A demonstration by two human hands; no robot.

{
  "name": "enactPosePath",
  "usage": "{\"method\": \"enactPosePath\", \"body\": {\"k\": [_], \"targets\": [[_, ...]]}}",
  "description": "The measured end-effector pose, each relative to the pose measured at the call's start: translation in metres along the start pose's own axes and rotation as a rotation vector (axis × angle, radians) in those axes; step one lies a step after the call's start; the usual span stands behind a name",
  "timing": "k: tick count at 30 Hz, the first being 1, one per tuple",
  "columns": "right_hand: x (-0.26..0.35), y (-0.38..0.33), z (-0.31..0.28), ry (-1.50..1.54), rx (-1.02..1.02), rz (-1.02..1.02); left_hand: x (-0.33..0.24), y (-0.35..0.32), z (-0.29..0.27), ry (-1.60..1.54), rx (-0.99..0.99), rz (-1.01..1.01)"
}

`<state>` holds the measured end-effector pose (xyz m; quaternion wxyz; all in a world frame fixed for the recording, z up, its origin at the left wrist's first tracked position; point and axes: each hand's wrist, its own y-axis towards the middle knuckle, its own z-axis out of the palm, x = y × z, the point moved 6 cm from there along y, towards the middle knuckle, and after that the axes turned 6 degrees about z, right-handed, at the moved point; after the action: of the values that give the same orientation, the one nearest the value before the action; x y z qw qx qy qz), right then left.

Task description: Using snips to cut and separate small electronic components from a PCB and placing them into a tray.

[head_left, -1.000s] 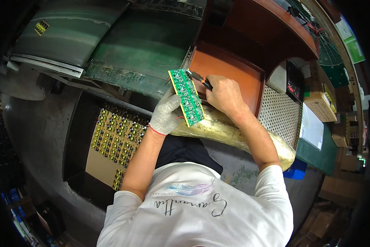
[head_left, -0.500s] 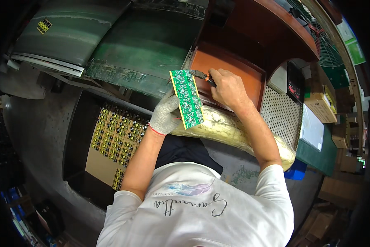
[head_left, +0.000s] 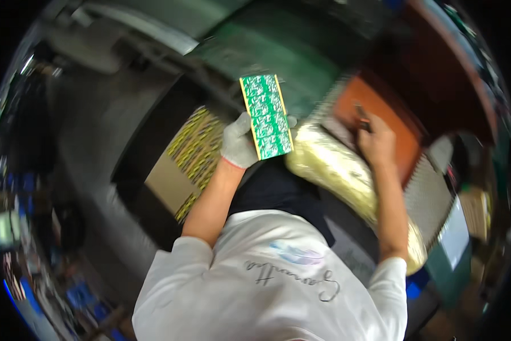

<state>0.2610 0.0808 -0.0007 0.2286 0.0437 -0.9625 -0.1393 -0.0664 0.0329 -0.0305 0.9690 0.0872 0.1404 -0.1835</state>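
My left hand [head_left: 238,142], in a pale knit glove with a red cuff edge, grips a green circuit board panel [head_left: 268,116] by its sides. Yellow strips line the panel's long edges, and its face with many solder joints is turned up. Away to the right, my bare right hand [head_left: 378,141] is closed around a pair of cutting pliers [head_left: 363,118] with dark and orange handles. The pliers are over the orange-brown tray [head_left: 406,133], apart from the panel. Motion blur smears the tool's jaws.
A yellow plastic-wrapped roll [head_left: 335,162] runs along the bench's front edge. On the left, a black bin [head_left: 133,190] holds cardboard [head_left: 173,182] and rows of circuit boards [head_left: 197,148]. A green work surface [head_left: 295,51] lies beyond; a perforated metal plate [head_left: 428,196] is at right.
My right hand has moved right with the pliers, away from the panel's far end. My left hand still holds the panel, now turned more upright. The whole view has swung.
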Motion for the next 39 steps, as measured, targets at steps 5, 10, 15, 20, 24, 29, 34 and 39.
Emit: {"method": "enactPosePath", "body": {"k": [5, 10, 15, 20, 24, 29, 34, 39], "targets": [[-0.021, 0.013, 0.02, -0.003, 0.04, -0.025, -0.133, -0.118, -0.048, 0.248, -0.235, 0.248], [-0.008, 0.019, 0.034, 0.033, 0.053, -0.035, -0.211, -0.276, -0.137, 1.175, -0.892, 0.212], [-0.006, 0.016, 0.038, 0.003, 0.066, -0.009, -0.194, -0.35, -0.178, 1.581, -1.134, -0.323], [0.003, 0.01, 0.035, -0.036, 0.074, -0.031, -0.177, -0.371, -0.209, 2.012, -1.062, -0.648], [0.003, 0.01, 0.037, -0.095, 0.111, 0.007, -0.173, -0.38, -0.232, 2.266, -0.906, -0.84], [0.007, 0.012, 0.034, -0.043, 0.083, -0.004, -0.172, -0.387, -0.255, 2.289, -0.861, -0.795], [0.008, 0.012, 0.034, -0.053, 0.089, 0.009, -0.169, -0.386, -0.262, 2.269, -0.871, -0.834], [0.004, 0.018, 0.033, -0.041, 0.11, 0.069, -0.169, -0.39, -0.258, 2.242, -0.905, -0.836]]}}
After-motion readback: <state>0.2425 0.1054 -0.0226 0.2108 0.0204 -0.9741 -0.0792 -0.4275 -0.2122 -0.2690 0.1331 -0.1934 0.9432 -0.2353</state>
